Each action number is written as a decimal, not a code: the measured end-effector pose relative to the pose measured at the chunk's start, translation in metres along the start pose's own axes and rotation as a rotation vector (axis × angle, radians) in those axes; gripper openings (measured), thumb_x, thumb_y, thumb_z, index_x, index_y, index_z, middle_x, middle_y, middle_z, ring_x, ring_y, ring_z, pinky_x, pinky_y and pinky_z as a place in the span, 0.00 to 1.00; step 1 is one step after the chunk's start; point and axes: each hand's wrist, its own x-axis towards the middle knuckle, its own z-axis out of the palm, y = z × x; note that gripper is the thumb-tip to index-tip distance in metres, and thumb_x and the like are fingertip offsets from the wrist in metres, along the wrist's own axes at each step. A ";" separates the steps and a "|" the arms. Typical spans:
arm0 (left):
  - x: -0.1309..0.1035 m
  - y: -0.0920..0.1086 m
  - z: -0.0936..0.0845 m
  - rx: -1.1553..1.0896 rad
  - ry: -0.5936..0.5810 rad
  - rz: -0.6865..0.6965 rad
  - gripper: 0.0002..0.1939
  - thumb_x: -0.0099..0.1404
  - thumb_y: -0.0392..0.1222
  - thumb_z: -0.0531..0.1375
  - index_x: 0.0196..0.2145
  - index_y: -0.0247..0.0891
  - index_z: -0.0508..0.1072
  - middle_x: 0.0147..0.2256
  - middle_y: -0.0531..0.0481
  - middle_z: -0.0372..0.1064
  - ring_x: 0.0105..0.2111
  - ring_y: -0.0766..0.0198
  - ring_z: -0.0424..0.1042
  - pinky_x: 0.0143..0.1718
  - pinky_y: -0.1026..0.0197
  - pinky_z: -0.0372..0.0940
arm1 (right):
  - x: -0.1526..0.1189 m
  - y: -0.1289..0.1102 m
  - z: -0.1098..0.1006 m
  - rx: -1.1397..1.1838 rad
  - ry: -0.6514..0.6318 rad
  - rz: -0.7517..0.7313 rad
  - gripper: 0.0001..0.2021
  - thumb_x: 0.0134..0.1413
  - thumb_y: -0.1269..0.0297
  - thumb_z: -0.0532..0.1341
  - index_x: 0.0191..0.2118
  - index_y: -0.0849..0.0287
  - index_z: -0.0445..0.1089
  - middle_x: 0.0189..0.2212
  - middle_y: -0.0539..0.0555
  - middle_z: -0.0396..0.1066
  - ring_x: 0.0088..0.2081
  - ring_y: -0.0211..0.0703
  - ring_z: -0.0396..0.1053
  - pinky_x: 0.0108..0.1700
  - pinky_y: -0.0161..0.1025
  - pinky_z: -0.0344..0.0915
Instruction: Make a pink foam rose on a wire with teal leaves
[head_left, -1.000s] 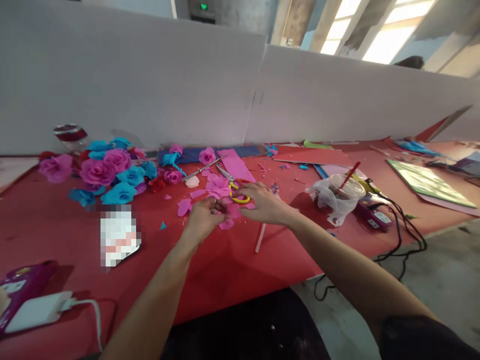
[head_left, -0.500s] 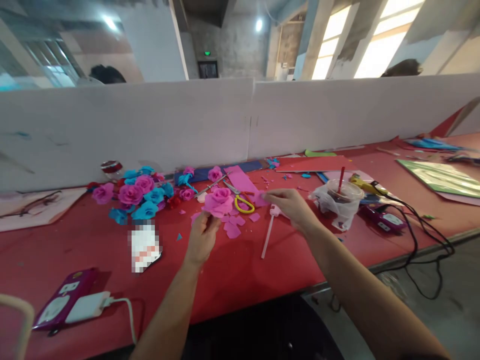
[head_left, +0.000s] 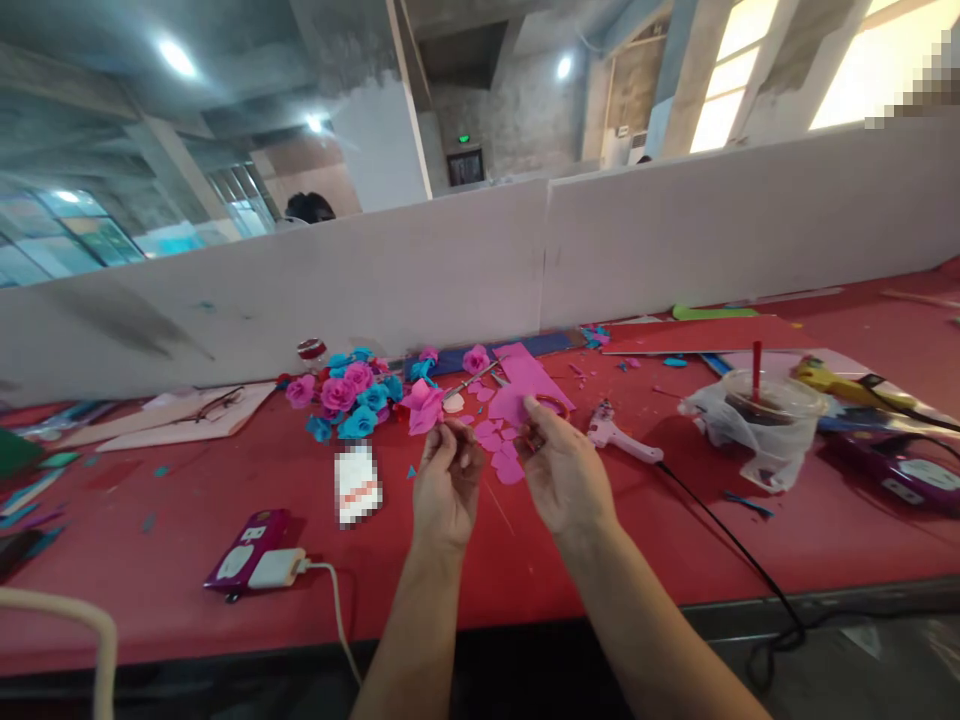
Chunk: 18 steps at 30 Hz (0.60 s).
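Layered pink paper flower in left hand, at its eleven o'clock — right hand half-curled, hold unclear.

Flowers left, cup right, petals between

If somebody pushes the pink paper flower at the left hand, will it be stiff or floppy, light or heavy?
The pink paper flower seems likely to be light, as its petals look thin. The spread petals would probably bend or crease, since their outer edges stand free of the left hand.
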 end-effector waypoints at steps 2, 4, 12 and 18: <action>-0.004 -0.004 0.002 0.028 0.030 0.005 0.07 0.55 0.42 0.67 0.28 0.39 0.72 0.27 0.55 0.65 0.21 0.76 0.56 0.25 0.71 0.60 | -0.010 0.009 0.010 0.067 0.013 0.025 0.07 0.38 0.63 0.69 0.23 0.56 0.71 0.22 0.47 0.71 0.24 0.36 0.65 0.29 0.36 0.63; -0.007 -0.007 0.004 0.058 0.066 0.023 0.09 0.53 0.42 0.69 0.28 0.38 0.73 0.27 0.56 0.65 0.23 0.76 0.59 0.29 0.70 0.63 | -0.017 0.014 0.015 0.119 0.025 0.062 0.06 0.37 0.64 0.70 0.22 0.57 0.72 0.22 0.47 0.70 0.25 0.35 0.65 0.29 0.35 0.62; -0.007 -0.016 0.004 0.075 0.030 0.132 0.11 0.52 0.44 0.69 0.24 0.39 0.71 0.23 0.57 0.62 0.24 0.73 0.63 0.30 0.69 0.64 | -0.029 0.023 0.022 0.137 0.008 0.008 0.08 0.41 0.62 0.69 0.21 0.56 0.71 0.21 0.47 0.66 0.25 0.36 0.61 0.29 0.35 0.62; -0.006 -0.018 0.003 0.167 0.152 0.075 0.14 0.49 0.48 0.70 0.30 0.41 0.73 0.25 0.55 0.68 0.26 0.69 0.69 0.29 0.66 0.67 | -0.034 0.033 0.031 0.098 -0.057 -0.049 0.07 0.48 0.61 0.66 0.23 0.56 0.74 0.27 0.49 0.68 0.32 0.39 0.64 0.36 0.36 0.64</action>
